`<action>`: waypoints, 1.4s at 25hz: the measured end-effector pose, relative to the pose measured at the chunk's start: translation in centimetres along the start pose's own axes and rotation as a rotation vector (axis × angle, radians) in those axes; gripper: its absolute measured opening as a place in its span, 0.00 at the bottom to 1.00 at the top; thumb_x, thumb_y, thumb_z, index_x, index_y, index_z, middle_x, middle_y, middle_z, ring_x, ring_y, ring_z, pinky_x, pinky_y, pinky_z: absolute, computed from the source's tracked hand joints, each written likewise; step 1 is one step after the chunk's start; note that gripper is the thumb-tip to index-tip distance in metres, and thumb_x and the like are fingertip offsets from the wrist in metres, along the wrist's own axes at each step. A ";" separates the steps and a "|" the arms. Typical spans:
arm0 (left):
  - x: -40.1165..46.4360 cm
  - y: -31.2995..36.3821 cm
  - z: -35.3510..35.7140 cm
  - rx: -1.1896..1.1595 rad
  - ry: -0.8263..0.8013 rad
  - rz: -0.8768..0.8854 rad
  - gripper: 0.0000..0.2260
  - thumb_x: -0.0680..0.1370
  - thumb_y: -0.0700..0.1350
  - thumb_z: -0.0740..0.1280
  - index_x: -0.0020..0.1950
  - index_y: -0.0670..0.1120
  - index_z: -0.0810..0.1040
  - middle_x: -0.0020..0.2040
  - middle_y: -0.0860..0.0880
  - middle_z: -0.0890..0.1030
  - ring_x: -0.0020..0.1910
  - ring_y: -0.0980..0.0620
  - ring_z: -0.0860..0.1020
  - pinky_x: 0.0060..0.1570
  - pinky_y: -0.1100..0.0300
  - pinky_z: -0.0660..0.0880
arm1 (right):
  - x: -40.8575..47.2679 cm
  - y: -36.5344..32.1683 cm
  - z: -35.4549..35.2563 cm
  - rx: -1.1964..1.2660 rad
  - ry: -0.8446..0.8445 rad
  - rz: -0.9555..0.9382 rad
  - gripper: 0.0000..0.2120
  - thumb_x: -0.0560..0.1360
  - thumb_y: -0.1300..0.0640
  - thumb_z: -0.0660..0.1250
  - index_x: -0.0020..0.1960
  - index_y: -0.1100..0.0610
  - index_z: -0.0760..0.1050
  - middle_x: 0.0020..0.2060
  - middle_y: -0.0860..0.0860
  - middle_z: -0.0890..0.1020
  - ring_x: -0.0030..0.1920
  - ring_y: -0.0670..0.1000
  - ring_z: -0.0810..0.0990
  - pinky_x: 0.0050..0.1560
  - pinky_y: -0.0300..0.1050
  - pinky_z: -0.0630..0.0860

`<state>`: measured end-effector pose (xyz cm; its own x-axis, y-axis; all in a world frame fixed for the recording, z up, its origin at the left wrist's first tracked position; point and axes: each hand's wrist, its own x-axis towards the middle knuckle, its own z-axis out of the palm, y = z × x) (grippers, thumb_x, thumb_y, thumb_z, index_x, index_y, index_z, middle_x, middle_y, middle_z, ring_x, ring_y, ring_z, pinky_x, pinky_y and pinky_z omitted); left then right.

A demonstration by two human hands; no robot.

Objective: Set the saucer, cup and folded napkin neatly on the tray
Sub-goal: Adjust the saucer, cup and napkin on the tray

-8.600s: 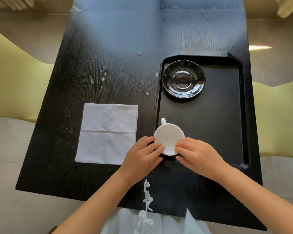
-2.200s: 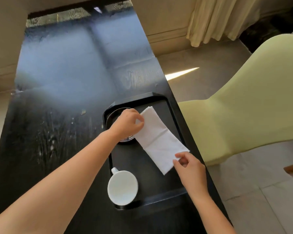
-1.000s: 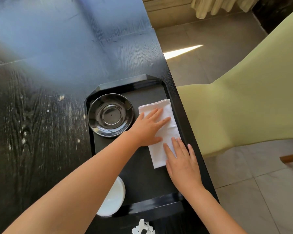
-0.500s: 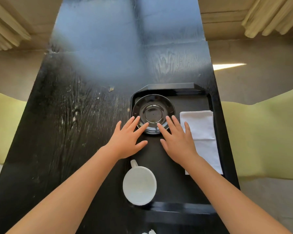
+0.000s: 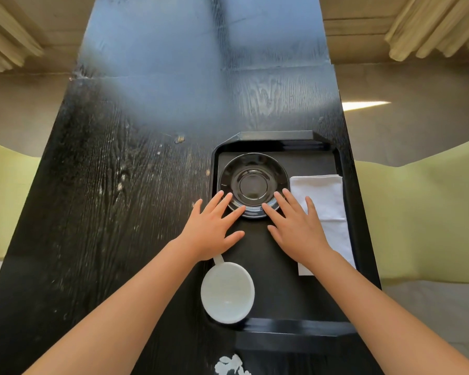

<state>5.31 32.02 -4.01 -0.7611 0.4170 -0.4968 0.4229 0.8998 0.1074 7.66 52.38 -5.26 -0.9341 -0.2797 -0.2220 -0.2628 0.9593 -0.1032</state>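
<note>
I am resting both the left hand (image 5: 214, 231) and right hand (image 5: 298, 230), fingers spread and gripping nothing, at the saucer (image 5: 254, 184)'s 6 o'clock rim, while the folded napkin (image 5: 326, 209) is lying at its 3 o'clock on the tray (image 5: 279, 326) and the cup (image 5: 227, 292) is sitting at 6 o'clock, not yet on the saucer.

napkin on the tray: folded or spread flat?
Folded. The white napkin lies as a narrow strip along the tray's right edge, beside the black saucer; the right hand covers part of it.
</note>
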 end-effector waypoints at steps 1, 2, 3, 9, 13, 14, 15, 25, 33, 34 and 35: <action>-0.1 0.1 0.1 0.003 -0.001 0.004 0.27 0.79 0.63 0.48 0.76 0.59 0.46 0.79 0.48 0.43 0.76 0.49 0.38 0.73 0.41 0.43 | -0.2 0.0 0.1 -0.004 -0.018 0.005 0.23 0.78 0.49 0.59 0.73 0.50 0.62 0.74 0.57 0.61 0.75 0.56 0.53 0.71 0.64 0.53; -0.3 0.1 0.3 0.007 -0.001 0.004 0.27 0.79 0.63 0.48 0.76 0.59 0.46 0.79 0.48 0.43 0.76 0.49 0.38 0.73 0.41 0.43 | -0.4 0.0 0.2 -0.004 -0.039 0.011 0.24 0.79 0.48 0.57 0.74 0.49 0.60 0.75 0.56 0.59 0.76 0.56 0.51 0.71 0.63 0.51; -0.4 0.2 0.4 0.008 0.000 0.003 0.27 0.79 0.63 0.48 0.76 0.59 0.46 0.79 0.48 0.43 0.76 0.49 0.38 0.73 0.41 0.42 | -0.5 0.0 0.3 -0.003 -0.049 0.019 0.24 0.80 0.48 0.56 0.74 0.49 0.58 0.76 0.56 0.57 0.76 0.55 0.49 0.72 0.63 0.49; -0.4 0.1 0.6 -0.003 0.013 0.011 0.28 0.79 0.63 0.49 0.76 0.58 0.46 0.79 0.48 0.43 0.76 0.49 0.38 0.73 0.41 0.42 | -0.4 -0.4 -0.3 0.005 -0.095 0.035 0.24 0.81 0.47 0.52 0.75 0.48 0.54 0.77 0.55 0.53 0.76 0.54 0.44 0.73 0.60 0.46; -2.0 0.3 -0.1 -0.095 0.069 0.012 0.28 0.79 0.61 0.51 0.76 0.55 0.49 0.79 0.47 0.48 0.77 0.49 0.43 0.74 0.43 0.46 | -1.1 -1.0 -0.8 0.099 -0.045 0.031 0.23 0.79 0.50 0.57 0.73 0.52 0.61 0.75 0.57 0.60 0.76 0.55 0.51 0.72 0.61 0.50; -3.0 0.4 -0.2 -0.144 0.129 0.017 0.27 0.79 0.60 0.52 0.76 0.53 0.52 0.78 0.47 0.52 0.77 0.48 0.47 0.74 0.44 0.49 | -1.7 -1.3 -0.9 0.146 0.016 -0.013 0.22 0.78 0.53 0.61 0.70 0.54 0.66 0.72 0.58 0.65 0.74 0.57 0.57 0.71 0.63 0.55; -4.3 0.6 -0.2 -0.188 0.213 0.037 0.27 0.79 0.59 0.52 0.75 0.51 0.57 0.77 0.45 0.58 0.76 0.47 0.53 0.72 0.45 0.54 | -2.5 -1.6 -1.1 0.181 0.089 -0.084 0.20 0.75 0.57 0.66 0.67 0.56 0.71 0.68 0.59 0.71 0.72 0.58 0.63 0.68 0.64 0.61; -13.9 2.7 6.5 -0.172 0.361 0.379 0.07 0.71 0.46 0.73 0.46 0.46 0.81 0.42 0.49 0.83 0.41 0.50 0.81 0.46 0.55 0.80 | -8.8 -4.1 0.9 0.135 0.271 -0.765 0.05 0.72 0.62 0.65 0.43 0.59 0.80 0.48 0.53 0.85 0.57 0.58 0.80 0.55 0.50 0.78; -13.0 2.9 6.6 -0.167 0.477 0.416 0.04 0.70 0.40 0.74 0.41 0.44 0.81 0.38 0.48 0.82 0.37 0.50 0.80 0.42 0.57 0.79 | -8.8 -3.9 0.8 0.069 0.302 -0.711 0.09 0.74 0.56 0.65 0.37 0.57 0.78 0.40 0.52 0.84 0.52 0.57 0.81 0.45 0.47 0.79; -12.6 3.0 6.3 -0.171 0.484 0.411 0.04 0.70 0.40 0.74 0.41 0.44 0.81 0.38 0.48 0.82 0.38 0.49 0.80 0.42 0.57 0.80 | -9.0 -3.7 0.9 0.066 0.323 -0.669 0.09 0.74 0.56 0.66 0.37 0.57 0.78 0.39 0.52 0.84 0.51 0.57 0.82 0.43 0.46 0.78; -12.0 3.1 6.1 -0.177 0.490 0.406 0.04 0.69 0.40 0.74 0.41 0.43 0.81 0.39 0.47 0.82 0.38 0.49 0.80 0.43 0.56 0.80 | -9.2 -3.6 0.9 0.065 0.347 -0.620 0.08 0.73 0.56 0.67 0.36 0.57 0.78 0.38 0.51 0.84 0.50 0.56 0.82 0.41 0.45 0.77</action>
<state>18.77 28.97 -2.95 -0.7116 0.7001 0.0580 0.6681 0.6489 0.3642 17.42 51.50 -3.73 -0.6433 -0.7345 0.2161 -0.7655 0.6204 -0.1703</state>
